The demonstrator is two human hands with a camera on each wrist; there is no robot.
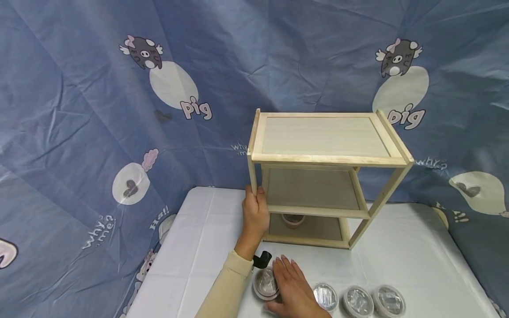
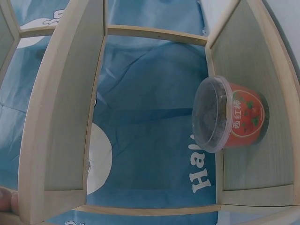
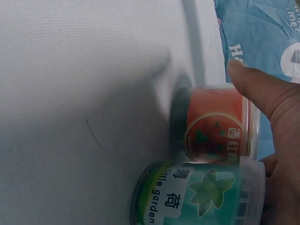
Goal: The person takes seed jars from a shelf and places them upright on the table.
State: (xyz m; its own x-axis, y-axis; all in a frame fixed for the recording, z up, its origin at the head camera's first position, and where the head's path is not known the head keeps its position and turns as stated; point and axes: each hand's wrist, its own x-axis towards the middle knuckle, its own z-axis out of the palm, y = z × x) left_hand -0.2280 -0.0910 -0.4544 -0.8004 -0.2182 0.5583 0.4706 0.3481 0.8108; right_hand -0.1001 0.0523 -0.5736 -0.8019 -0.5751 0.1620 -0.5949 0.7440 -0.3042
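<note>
My left hand (image 1: 254, 216) grips the left front post of a three-tier wooden shelf (image 1: 318, 211); its fingertips (image 2: 6, 200) show at the edge of the left wrist view. On the bottom tier stands a red-labelled cup with a clear lid (image 2: 234, 115). My right hand (image 1: 293, 289) lies over the lidded cups on the table, fingers extended beside the lid of one cup (image 1: 265, 283). In the right wrist view, the thumb (image 3: 258, 84) is at the lid edge of a red tomato-labelled cup (image 3: 213, 124); a green-labelled cup (image 3: 197, 194) stands against it.
Several more lidded cups stand in a row to the right, among them a near one (image 1: 325, 297) and an end one (image 1: 389, 301). A white cloth (image 1: 214, 221) covers the table. Blue printed fabric (image 1: 222, 53) hangs behind and at the sides.
</note>
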